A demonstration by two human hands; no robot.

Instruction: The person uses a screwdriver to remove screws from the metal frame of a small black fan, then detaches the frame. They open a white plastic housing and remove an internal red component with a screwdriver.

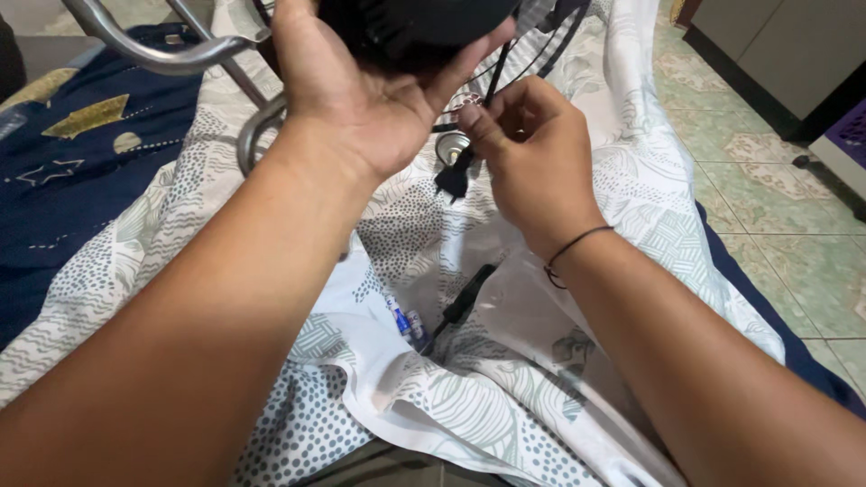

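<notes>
My left hand [361,86] cups a black rounded housing [410,27] at the top of the view, palm turned toward me. My right hand [528,149] is closed on a thin black cable [496,81] and a small ringed part beside the housing, fingertips pinched together. A black plug-like piece [454,178] hangs just below those fingers. A thin black cord circles my right wrist. What the fingertips pinch is partly hidden.
A patterned white and green sheet [433,397] covers my lap and the bed. On it lie a black screwdriver [462,302], a small blue and white tube [404,322] and clear plastic film. Grey metal tubes [144,50] curve at upper left. Tiled floor [776,207] is at right.
</notes>
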